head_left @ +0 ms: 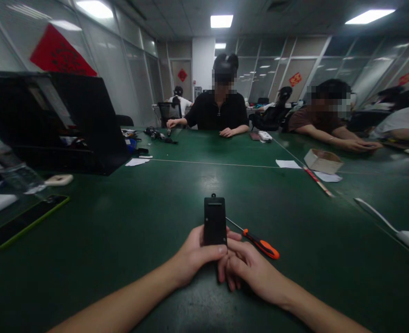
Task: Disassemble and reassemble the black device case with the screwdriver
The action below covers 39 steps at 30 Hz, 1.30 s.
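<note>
A slim black rectangular case (215,221) stands upright above the table in my left hand (197,252). It has a small ring at its top, a slot line near the upper end and small screw-like dots on its face. My left thumb presses across its lower front, with the other fingers behind it. My right hand (247,268) is at the case's lower right corner, its fingers curled; whatever is between them, if anything, is hidden. Just beyond my right hand a screwdriver (261,243) with an orange and black handle lies on the table, its shaft pointing toward the case.
On the green table (138,217), a phone (26,219) with a green edge and a clear bottle (13,166) are at left, near a large black open case (86,120). A small box (324,161) lies at right. Across the table sits a person (220,108); others sit at right.
</note>
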{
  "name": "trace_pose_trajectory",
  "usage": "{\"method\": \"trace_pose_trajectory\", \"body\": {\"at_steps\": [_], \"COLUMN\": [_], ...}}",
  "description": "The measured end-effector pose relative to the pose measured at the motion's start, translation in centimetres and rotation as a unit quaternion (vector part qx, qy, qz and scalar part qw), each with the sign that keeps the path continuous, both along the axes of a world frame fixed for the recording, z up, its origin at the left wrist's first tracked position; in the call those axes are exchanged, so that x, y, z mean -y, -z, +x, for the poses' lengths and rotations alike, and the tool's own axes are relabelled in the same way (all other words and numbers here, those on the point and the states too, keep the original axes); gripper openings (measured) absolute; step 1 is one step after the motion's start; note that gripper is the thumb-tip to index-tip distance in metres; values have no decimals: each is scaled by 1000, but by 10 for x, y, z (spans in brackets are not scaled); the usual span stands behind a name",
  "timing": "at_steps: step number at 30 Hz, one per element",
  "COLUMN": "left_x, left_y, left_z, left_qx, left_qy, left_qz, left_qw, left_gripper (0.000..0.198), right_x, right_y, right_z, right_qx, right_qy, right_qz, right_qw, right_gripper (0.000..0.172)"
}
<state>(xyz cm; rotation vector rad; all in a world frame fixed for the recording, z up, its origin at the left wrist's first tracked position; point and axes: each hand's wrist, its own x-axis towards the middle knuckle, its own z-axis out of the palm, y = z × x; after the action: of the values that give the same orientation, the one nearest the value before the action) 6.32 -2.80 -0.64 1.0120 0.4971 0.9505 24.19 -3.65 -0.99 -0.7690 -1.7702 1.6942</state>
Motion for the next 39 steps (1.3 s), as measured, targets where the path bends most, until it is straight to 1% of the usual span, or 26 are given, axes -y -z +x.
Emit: {"method": "trace_pose_trajectory", "body": {"at_steps": [2, 5, 7, 9, 11, 12, 15, 16, 18, 19, 20, 21, 22, 25, 26, 28, 30, 33, 35, 37, 39], "left_x": [-1, -2, -4, -7, -10, -11, -14, -15, -17, -18, -19, -19, -20, -21, -21, -21, -21, -21, -21, -20, -19], "left_y": [1, 2, 1, 1, 1, 0, -1, -2, -3, -4, -5, -5, -5, -5, -4, -3, -3, -3, -4, -5, -6], "left_z": [-1, -3, -4, -6, -9, -11, -18, -20, -23, -24, -25, -26, -26, -26, -26, -25, -24, -22, -22, -21, -21], "left_qx": [29, 55, 63, 64, 62, 59, 47, 46, 49, 50, 49, 47, 43, 29, 26, 22, 19, 17, 11, -2, -15], "left_qy": [-30, -44, -54, -61, -61, -60, -64, -67, -74, -77, -79, -81, -81, -78, -77, -80, -91, -110, -125, -141, -151], "left_qz": [-30, -73, -88, -93, -96, -96, -85, -80, -78, -78, -79, -80, -81, -83, -84, -86, -91, -99, -109, -122, -130], "left_qw": [999, 995, 993, 992, 992, 992, 993, 994, 993, 993, 993, 992, 993, 993, 993, 993, 992, 989, 986, 983, 980], "left_gripper": [41, 36, 34, 33, 33, 33, 32, 32, 33, 33, 33, 32, 32, 32, 33, 34, 33, 31, 31, 32, 35], "right_x": [2, 7, 10, 11, 10, 9, 4, 2, -1, -3, -5, -6, -8, -10, -10, -7, -2, 7, 12, 15, 17], "right_y": [-2, -8, -11, -12, -13, -14, -22, -25, -33, -35, -37, -39, -39, -37, -37, -39, -43, -49, -51, -52, -51], "right_z": [2, 5, 6, 5, 5, 6, 14, 18, 29, 35, 41, 46, 51, 58, 58, 56, 53, 50, 49, 48, 46], "right_qx": [20, 90, 142, 175, 198, 215, 297, 334, 408, 439, 465, 484, 495, 480, 457, 388, 304, 200, 166, 152, 143], "right_qy": [-5, 6, 22, 29, 30, 33, 69, 89, 126, 145, 156, 160, 156, 133, 135, 166, 218, 285, 320, 336, 329], "right_qz": [23, 78, 152, 247, 345, 391, 497, 518, 530, 525, 513, 496, 475, 422, 412, 405, 410, 431, 435, 438, 448], "right_qw": [1000, 993, 978, 953, 917, 894, 812, 783, 733, 715, 704, 703, 710, 758, 777, 811, 832, 833, 825, 820, 819], "right_gripper": [48, 37, 33, 31, 31, 31, 34, 34, 35, 37, 40, 41, 38, 21, 18, 14, 10, 4, 7, 10, 11]}}
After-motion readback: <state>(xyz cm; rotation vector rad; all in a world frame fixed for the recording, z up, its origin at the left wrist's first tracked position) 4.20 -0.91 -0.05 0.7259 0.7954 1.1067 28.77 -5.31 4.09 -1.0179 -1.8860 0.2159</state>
